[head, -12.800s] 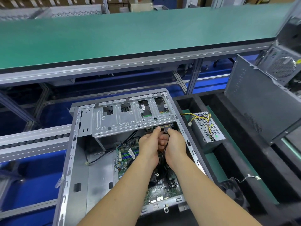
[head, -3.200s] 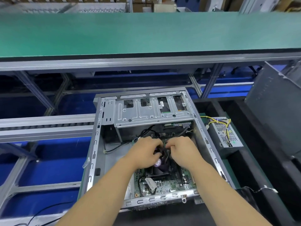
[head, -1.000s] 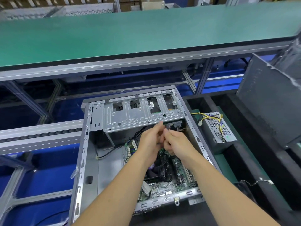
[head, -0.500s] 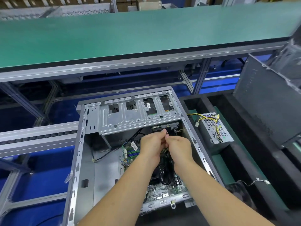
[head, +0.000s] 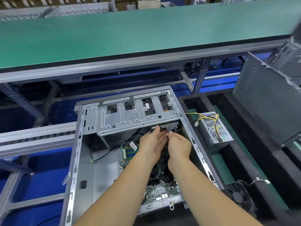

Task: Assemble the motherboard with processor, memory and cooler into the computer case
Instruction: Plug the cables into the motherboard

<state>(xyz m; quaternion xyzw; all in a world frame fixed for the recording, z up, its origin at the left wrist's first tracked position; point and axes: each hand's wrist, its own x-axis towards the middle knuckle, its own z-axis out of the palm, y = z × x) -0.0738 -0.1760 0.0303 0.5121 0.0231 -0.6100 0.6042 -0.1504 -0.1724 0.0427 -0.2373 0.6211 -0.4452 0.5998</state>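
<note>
Having risen from the motherboard (head: 160,191) seconds ago, both hands now work beneath the drive cage (head: 133,118): left hand (head: 152,142) fingers extended, right hand (head: 178,146) pinching a black cable (head: 164,170).

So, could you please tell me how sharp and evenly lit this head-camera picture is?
Head view: wide-angle bending bows the green conveyor belt; the open case and both hands, left hand and right hand, are fairly sharp; the wrapped unit at the right edge is smeared; the case's interior under the drive cage is shadowed.
</note>
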